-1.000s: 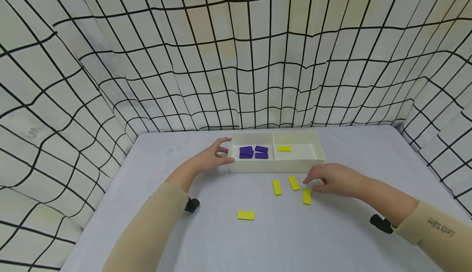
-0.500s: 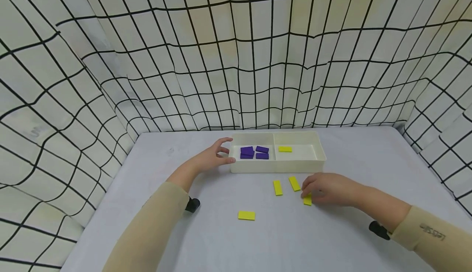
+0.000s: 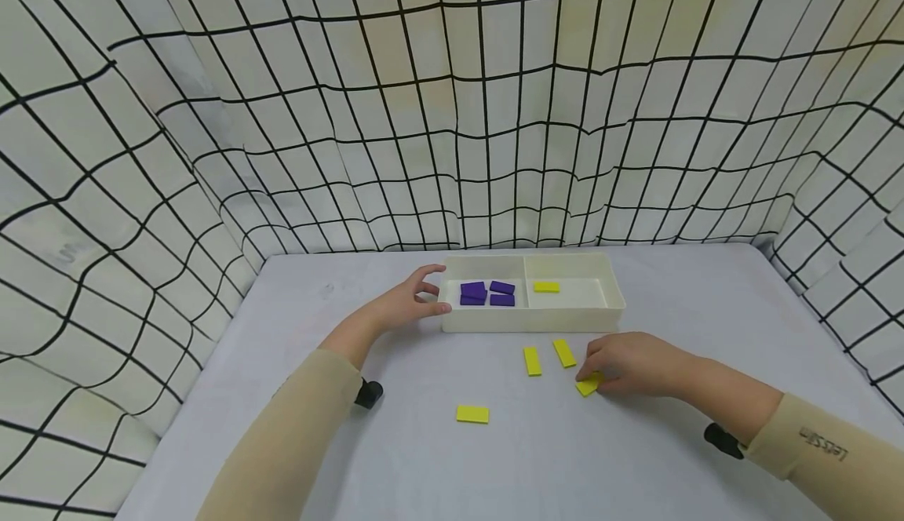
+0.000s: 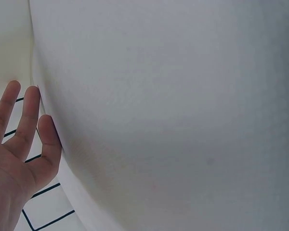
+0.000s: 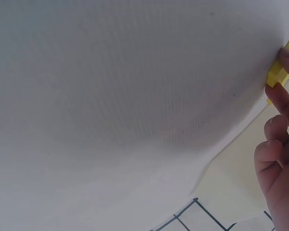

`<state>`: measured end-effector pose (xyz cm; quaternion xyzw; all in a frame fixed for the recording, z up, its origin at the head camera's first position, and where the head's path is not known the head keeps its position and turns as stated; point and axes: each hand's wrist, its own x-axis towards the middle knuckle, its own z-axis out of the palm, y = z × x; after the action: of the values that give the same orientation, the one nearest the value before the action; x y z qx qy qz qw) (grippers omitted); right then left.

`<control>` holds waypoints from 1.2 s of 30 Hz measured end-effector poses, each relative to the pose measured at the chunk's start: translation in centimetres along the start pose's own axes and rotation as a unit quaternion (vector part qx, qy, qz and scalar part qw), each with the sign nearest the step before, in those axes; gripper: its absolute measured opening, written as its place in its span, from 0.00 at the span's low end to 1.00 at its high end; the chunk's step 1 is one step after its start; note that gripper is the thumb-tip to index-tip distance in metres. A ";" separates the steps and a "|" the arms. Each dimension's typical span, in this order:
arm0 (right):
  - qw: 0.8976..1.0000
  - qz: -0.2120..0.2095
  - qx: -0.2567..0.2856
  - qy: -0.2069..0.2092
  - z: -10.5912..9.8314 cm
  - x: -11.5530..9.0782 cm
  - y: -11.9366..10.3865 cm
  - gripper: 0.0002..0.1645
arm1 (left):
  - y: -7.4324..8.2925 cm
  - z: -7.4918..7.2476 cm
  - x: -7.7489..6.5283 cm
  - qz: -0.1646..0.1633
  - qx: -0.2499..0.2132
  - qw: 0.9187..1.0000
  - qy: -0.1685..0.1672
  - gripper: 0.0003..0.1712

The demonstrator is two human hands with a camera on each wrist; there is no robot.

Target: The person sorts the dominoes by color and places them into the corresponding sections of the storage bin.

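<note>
Nearest on the grey tabletop [image 3: 494, 466] lies one yellow block [image 3: 472, 414], flat and well apart from either hand. A little farther, the right hand [image 3: 628, 364] rests low on the surface, its grip closed around a tilted yellow block [image 3: 588, 385] pinched at the fingertips. The right wrist view shows what the head view only hints at: fingertips [image 5: 285, 54] pressing that yellow block [image 5: 278, 72] from both sides, with the other fingers curled loosely below. Just beside this hand to the left lie two more yellow blocks [image 3: 564, 352], side by side and apart from each other.

Farther back stands the white tray [image 3: 537, 318], split into two compartments. The left one holds the purple blocks [image 3: 487, 293]; the right one holds a single yellow piece [image 3: 546, 287]. The left hand [image 3: 410, 301] lies against the tray's left end, its grip released, thumb at the near corner and fingers arched at the rim. The left wrist view shows only straight fingers [image 4: 26, 120] laid along a pale edge. Behind all hangs a grid-patterned cloth [image 3: 452, 113].
</note>
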<state>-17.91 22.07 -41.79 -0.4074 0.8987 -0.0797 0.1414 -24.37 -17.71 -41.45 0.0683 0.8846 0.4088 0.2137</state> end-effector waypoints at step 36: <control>0.997 0.049 0.009 0.066 -6.5 0.3 1.3 0.18 | -0.2 -0.2 0.0 0.007 0.006 1.000 -0.003 0.47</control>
<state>-21.06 22.86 -36.06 -0.3557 0.9240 -0.1081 0.0890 -24.47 -17.99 -41.43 0.0772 0.8858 0.4051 0.2127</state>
